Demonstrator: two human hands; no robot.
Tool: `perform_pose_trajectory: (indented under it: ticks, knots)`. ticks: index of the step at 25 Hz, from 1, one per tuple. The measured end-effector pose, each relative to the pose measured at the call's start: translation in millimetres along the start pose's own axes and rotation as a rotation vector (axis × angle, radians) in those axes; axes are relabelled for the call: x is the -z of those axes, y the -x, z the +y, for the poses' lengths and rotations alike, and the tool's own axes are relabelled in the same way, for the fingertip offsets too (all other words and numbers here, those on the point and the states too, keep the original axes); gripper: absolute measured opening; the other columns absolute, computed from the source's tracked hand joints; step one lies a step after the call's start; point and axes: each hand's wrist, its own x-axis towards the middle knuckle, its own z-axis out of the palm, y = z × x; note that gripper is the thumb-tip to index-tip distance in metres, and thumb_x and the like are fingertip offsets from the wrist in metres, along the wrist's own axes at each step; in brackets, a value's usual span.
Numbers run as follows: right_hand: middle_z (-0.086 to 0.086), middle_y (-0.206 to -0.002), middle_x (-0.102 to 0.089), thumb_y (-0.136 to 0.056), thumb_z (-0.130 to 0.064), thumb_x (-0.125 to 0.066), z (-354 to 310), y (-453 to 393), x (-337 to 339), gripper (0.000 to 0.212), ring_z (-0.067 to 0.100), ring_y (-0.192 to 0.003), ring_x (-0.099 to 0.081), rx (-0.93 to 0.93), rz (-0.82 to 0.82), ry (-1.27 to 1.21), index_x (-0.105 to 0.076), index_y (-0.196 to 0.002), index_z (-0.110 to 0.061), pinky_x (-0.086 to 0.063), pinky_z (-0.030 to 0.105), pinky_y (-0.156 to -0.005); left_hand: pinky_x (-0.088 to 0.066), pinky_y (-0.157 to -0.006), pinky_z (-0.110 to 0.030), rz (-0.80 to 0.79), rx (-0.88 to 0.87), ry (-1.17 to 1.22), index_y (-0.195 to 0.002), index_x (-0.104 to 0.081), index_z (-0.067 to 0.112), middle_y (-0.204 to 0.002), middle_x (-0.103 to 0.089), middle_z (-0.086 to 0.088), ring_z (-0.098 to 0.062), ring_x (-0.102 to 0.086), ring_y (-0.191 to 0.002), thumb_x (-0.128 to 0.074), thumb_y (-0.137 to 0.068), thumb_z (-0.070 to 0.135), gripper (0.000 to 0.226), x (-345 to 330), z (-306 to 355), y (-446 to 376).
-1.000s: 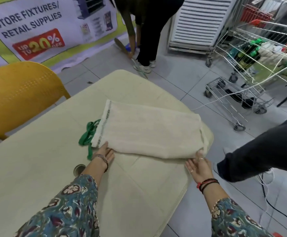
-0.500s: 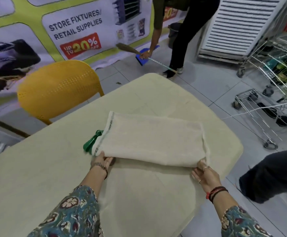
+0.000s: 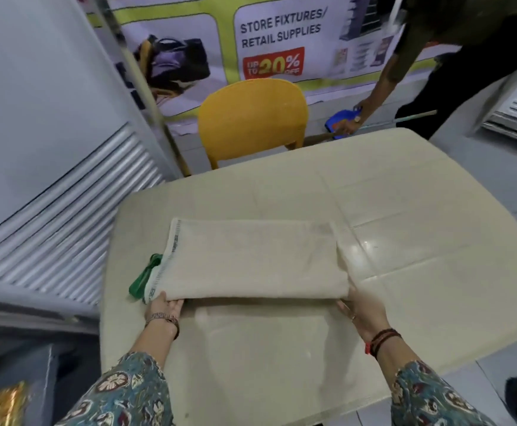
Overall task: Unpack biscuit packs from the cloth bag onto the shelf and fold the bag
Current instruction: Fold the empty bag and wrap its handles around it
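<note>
The left hand's fingertips are tucked under the bag's near left corner, out of sight. The right hand is blurred; its fingers seem to slip under the near right corner. The green handles are mostly covered by cloth. The bystander is cut off at the top edge.

My cloth bag, pale beige, lies folded flat on the tabletop, its near edge lifted slightly. Its green handles stick out from the bag's left end.
</note>
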Motion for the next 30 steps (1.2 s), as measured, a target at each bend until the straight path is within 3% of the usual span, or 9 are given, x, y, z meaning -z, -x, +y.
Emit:
perform_pose_trajectory:
  ticks: [5,7,9,11,13,15,25,27,30]
  knots:
    - [0.009,-0.110,-0.057,-0.096,-0.039,-0.046,36.8,20.7,-43.6,0.041,0.021,-0.089,-0.059,-0.049,-0.019,-0.106,-0.049,-0.119,-0.006,-0.056,0.034,-0.083,-0.023,-0.113,-0.019,0.098,0.106,0.004,-0.139,-0.027,-0.009,-0.151,-0.026,-0.021,-0.024,-0.026,-0.141,-0.022,-0.101,0.008,0.042,74.7,29.9,-20.3]
    - [0.010,-0.114,-0.056,-0.093,-0.043,-0.050,49.1,24.2,-50.1,0.043,0.024,-0.097,-0.059,-0.095,0.046,-0.124,-0.050,-0.119,-0.008,-0.049,0.041,-0.092,0.007,-0.089,0.003,0.166,0.172,0.072,-0.108,-0.044,-0.026,-0.151,-0.020,-0.028,-0.022,-0.007,-0.143,-0.017,-0.099,-0.003,0.037,94.8,28.9,-29.4]
    - [0.012,-0.111,-0.055,-0.093,-0.031,-0.057,61.2,36.2,-55.2,0.031,0.030,-0.099,-0.057,-0.111,0.177,-0.071,-0.052,-0.111,-0.006,-0.050,0.044,-0.087,0.002,-0.094,0.003,0.193,0.167,0.089,-0.093,-0.052,-0.009,-0.151,-0.025,-0.023,-0.015,-0.019,-0.143,-0.019,-0.099,-0.003,0.035,110.4,29.0,-25.6]
    - [0.016,-0.102,-0.056,-0.088,-0.018,-0.056,68.3,49.0,-57.8,0.025,0.032,-0.090,-0.055,-0.043,0.382,0.223,-0.056,-0.103,0.002,-0.048,0.041,-0.077,-0.025,-0.114,-0.025,0.170,0.058,0.045,-0.127,-0.046,0.003,-0.148,-0.036,-0.012,-0.011,-0.055,-0.111,-0.030,-0.099,0.007,0.032,117.3,31.3,-12.8]
    - [0.018,-0.111,-0.058,-0.089,-0.019,-0.054,66.2,57.7,-67.9,0.030,0.036,-0.101,-0.055,0.155,0.471,0.564,-0.055,-0.112,0.001,-0.042,0.041,-0.087,-0.031,-0.112,-0.035,0.128,0.058,0.077,-0.121,-0.050,0.010,-0.145,-0.041,-0.010,-0.019,-0.058,-0.101,-0.041,-0.097,0.016,0.026,123.3,33.1,-11.2]
    - [0.014,-0.129,-0.055,-0.091,-0.026,-0.054,55.8,52.9,-83.1,0.040,0.035,-0.119,-0.050,0.298,0.363,0.748,-0.049,-0.127,-0.008,-0.036,0.042,-0.100,-0.036,-0.108,-0.034,0.106,0.062,0.066,-0.098,-0.055,0.014,-0.143,-0.044,-0.011,-0.022,-0.056,-0.112,-0.049,-0.094,0.019,0.009,123.3,36.5,-10.7]
    - [0.017,-0.120,-0.063,-0.093,-0.028,-0.054,24.0,7.8,-115.7,0.031,0.035,-0.113,-0.055,0.247,0.346,0.764,-0.063,-0.115,-0.007,-0.041,0.037,-0.095,-0.027,-0.114,-0.039,-0.026,-0.003,0.064,-0.139,-0.035,0.007,-0.149,-0.036,-0.012,-0.026,-0.036,-0.136,-0.036,-0.099,0.023,0.043,117.1,45.5,-16.1]
    - [0.016,-0.128,-0.054,-0.092,-0.028,-0.054,32.7,22.8,-121.6,0.036,0.036,-0.120,-0.045,0.415,0.391,1.042,-0.054,-0.123,-0.010,-0.035,0.044,-0.100,-0.028,-0.114,-0.037,-0.059,-0.032,0.116,-0.126,-0.047,0.005,-0.149,-0.034,-0.012,-0.025,-0.037,-0.134,-0.031,-0.100,0.020,0.033,115.2,46.7,-11.6]
    - [0.015,-0.123,-0.052,-0.081,-0.025,-0.066,76.5,60.7,-152.4,0.047,0.033,-0.117,-0.045,0.845,0.014,1.183,-0.052,-0.123,-0.011,-0.034,0.042,-0.097,-0.051,-0.090,-0.032,-0.132,-0.092,0.128,-0.099,-0.054,0.016,-0.147,-0.036,-0.014,-0.020,-0.055,-0.106,-0.031,-0.100,0.011,0.024,110.8,50.2,-8.2]
